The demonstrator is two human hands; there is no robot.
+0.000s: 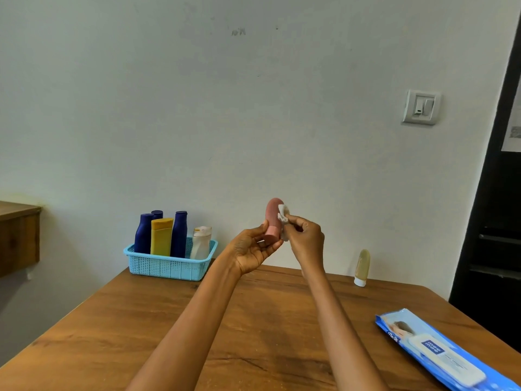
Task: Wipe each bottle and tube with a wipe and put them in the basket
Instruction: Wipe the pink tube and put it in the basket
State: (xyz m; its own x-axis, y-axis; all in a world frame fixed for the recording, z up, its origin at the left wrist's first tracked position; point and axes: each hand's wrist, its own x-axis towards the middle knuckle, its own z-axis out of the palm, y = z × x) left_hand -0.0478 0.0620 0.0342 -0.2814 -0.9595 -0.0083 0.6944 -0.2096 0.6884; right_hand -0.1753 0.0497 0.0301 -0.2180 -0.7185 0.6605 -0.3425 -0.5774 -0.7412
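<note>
Left hand (253, 246) pinches pink tube (273, 218) at its cap end, held upright above the table, right hand (306, 238) pinching the wipe (282, 214) against its side; tube looks light, squashy, probably slick when wet, so grip the stiff cap.

Head view looks forward, down over table (112, 320)
</note>
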